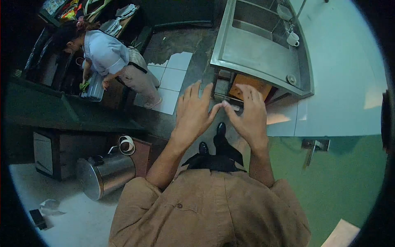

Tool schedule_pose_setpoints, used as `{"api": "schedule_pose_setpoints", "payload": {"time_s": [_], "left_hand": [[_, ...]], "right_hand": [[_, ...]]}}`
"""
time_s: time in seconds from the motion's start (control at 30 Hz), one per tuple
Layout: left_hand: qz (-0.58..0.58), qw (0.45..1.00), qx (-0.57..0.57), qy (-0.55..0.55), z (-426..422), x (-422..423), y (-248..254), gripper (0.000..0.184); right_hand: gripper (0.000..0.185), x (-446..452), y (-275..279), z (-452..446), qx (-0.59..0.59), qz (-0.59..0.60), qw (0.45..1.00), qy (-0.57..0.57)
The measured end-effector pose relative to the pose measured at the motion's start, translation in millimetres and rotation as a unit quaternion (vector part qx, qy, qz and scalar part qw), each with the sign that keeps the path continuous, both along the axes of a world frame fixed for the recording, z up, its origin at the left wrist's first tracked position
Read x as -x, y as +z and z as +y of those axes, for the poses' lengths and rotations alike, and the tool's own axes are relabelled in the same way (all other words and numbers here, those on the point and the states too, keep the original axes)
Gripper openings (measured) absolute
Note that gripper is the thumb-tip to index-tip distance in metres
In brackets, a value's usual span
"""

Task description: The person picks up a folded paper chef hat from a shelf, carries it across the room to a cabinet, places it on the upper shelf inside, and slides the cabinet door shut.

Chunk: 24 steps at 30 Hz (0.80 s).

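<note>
My left hand [195,108] is held out before my body, back up, with its fingers stretched apart and nothing in it. Beside it, my right hand [248,111] is raised in the same way, fingers spread and holding nothing. The two thumb tips meet or nearly meet between the hands. Behind the right hand's fingers, under the sink unit, is an orange-brown board or box [252,83]. Above and to the right stands the metal sink unit [259,51], nearest to my right hand. Both hands are over the floor, and neither touches any furniture.
At the left another person [108,53] bends over a clear plastic container [95,87] with a green cloth. A metal cylinder [109,171] stands below a white ring-shaped object [126,145]. A white mug [293,39] is at the sink. A door handle [314,147] is at right.
</note>
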State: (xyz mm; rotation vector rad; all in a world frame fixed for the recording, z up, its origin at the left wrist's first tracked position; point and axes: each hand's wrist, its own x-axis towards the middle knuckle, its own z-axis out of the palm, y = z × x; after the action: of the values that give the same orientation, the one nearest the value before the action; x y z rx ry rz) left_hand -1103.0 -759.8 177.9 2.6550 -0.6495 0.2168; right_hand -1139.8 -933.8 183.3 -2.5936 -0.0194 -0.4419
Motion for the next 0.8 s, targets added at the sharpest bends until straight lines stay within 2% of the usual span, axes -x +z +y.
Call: {"api": "schedule_pose_setpoints", "payload": {"time_s": [0.07,0.27,0.4,0.6,0.8], "left_hand": [[0.0,0.999,0.033,0.006,-11,-25,1,0.06],[-0.029,1.0,-0.003,0.009,-54,-104,-7,0.062],[-0.014,0.999,-0.025,0.026,-81,-151,10,0.063],[0.013,0.998,-0.025,0.059,-99,-206,20,0.063],[0.031,0.995,-0.037,0.081,-88,-258,11,0.066]], "right_hand": [[0.057,-27,-1,-9,-0.007,-0.018,1.0,0.003],[0.05,-109,-15,-57,-0.029,-0.04,0.999,-0.008],[0.054,-161,-10,-85,-0.037,-0.042,0.998,0.005],[0.056,-225,-3,-105,-0.024,0.028,0.999,0.027],[0.054,-283,-11,-95,-0.008,0.045,0.996,0.076]]}}
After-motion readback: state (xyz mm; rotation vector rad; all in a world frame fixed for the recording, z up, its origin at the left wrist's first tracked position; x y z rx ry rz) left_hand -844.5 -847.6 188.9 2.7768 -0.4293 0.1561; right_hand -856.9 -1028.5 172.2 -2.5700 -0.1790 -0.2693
